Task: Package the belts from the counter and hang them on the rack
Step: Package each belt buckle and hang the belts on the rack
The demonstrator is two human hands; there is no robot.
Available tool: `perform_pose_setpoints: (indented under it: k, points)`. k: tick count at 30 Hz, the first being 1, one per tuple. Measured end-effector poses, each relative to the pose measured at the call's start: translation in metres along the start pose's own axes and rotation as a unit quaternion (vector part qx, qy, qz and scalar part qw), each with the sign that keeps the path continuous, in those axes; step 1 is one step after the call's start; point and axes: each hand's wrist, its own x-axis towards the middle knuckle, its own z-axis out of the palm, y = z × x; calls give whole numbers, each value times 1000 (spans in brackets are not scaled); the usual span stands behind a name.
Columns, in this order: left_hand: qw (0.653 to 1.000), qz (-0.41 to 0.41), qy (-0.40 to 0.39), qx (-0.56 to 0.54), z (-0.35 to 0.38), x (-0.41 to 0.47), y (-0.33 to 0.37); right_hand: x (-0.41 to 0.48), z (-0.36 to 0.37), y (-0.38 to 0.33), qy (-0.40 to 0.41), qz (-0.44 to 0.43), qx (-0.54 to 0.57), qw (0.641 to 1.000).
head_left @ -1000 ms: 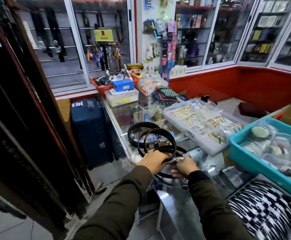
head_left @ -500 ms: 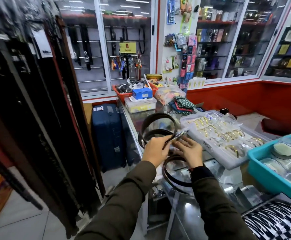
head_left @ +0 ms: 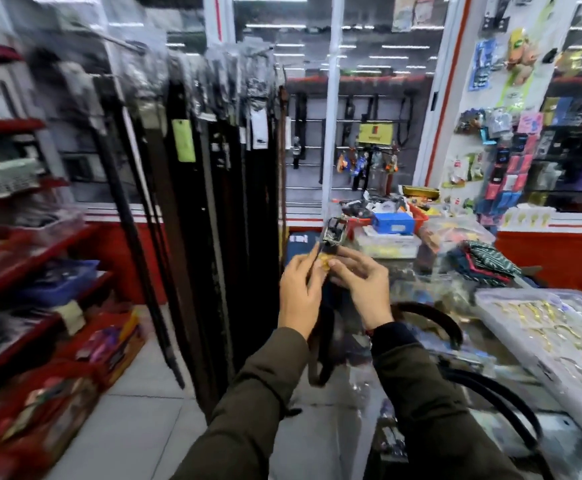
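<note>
Head view, blurred by camera motion. Both hands are raised in front of the chest, between the hanging rack and the glass surface point(head_left: 511, 358). The left hand point(head_left: 298, 292) and the right hand point(head_left: 360, 289) meet at the buckle end of a dark belt point(head_left: 322, 344); the grip of each hand is clenched on that end, thumbs and fingertips pinching it from either side. The metal buckle point(head_left: 334, 230) stands up just above the fingers, and a small yellow piece point(head_left: 325, 263), too blurred to identify, shows between the two hands. The strap of the belt hangs down below the wrists, between the two olive sleeves, clear of the surface.

To the left, the rack point(head_left: 213, 188) carries a dense row of dark belts hanging vertically, several in clear plastic sleeves with paper tags. To the right, more dark belts point(head_left: 431, 320) lie in loose loops on the glass surface, beside a clear tray of gold-coloured pieces point(head_left: 542, 327). Farther back on the surface sit a blue box point(head_left: 391, 223) and folded patterned cloths point(head_left: 480, 261).
</note>
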Motion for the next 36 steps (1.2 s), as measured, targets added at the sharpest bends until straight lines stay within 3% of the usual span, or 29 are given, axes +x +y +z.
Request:
perform_pose_setpoints:
  k: [5, 17, 24, 36]
  points:
    - [983, -99, 83, -129, -70, 42, -1, 18, 71, -19, -75, -33, 26, 996]
    - [976, -3, 184, -118, -242, 143, 52, 60, 257, -112, -182, -115, 103, 971]
    - [967, 39, 231, -104, -305, 186, 82, 68, 328, -165, -189, -144, 126, 963]
    - [970, -53, 183, -148, -318, 201, 58, 76, 344, -151, -143, -91, 93, 981]
